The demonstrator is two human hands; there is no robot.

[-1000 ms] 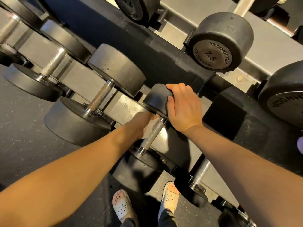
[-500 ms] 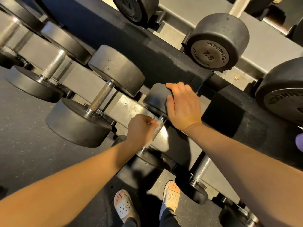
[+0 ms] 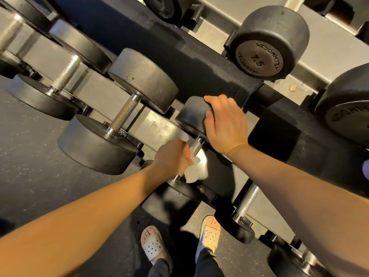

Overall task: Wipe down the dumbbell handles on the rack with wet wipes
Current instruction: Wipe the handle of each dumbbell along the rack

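A black dumbbell lies on the lower tier of the rack (image 3: 95, 94), in the middle of the head view. My right hand (image 3: 225, 124) rests over its far head (image 3: 191, 114), fingers bent over the top edge. My left hand (image 3: 173, 156) grips a crumpled white wet wipe (image 3: 194, 170) wrapped round the knurled steel handle (image 3: 195, 145). Only the handle's upper end shows above the wipe. The near head (image 3: 171, 204) sits in shadow under my left wrist.
A bigger dumbbell (image 3: 121, 118) lies just to the left, another (image 3: 63, 76) beyond it. A smaller one (image 3: 245, 206) sits to the right under my right forearm. A 7.5 dumbbell (image 3: 265, 43) rests on the upper tier. My sandalled feet (image 3: 155, 248) stand on dark rubber floor.
My left hand slid along the handle with the wipe, up toward the far head and back down a little. More of the wipe now hangs out below the hand. My right hand stayed put.
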